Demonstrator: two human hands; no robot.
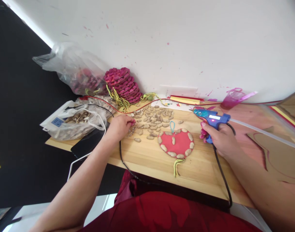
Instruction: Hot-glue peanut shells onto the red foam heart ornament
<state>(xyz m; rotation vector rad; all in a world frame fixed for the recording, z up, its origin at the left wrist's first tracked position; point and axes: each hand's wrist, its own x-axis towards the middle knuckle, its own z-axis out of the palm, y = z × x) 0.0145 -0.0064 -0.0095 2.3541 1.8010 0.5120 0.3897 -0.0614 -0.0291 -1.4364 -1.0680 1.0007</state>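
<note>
Fingers (130, 120) narrow on left hand (120, 127) beside loose peanuts (157, 118); right hand (222, 138) grips glue gun (215, 120)

Nearest, stringy tassel (176, 168); then smooth red board (180, 145), ridged peanuts round its rim, flat on wooden table (142, 153) between our hands. We judge peanut-picking in hand; next move calls for a light pinch. We can't tell if left holds one. Behind: knobbly magenta stack (124, 84).

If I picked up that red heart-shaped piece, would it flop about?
The red heart-shaped piece would probably stay fairly stiff, since it lies flat under its border of peanuts. It looks thin, so it is likely light for its size. The yellow tassel, made of loose strands, would probably dangle.
</note>
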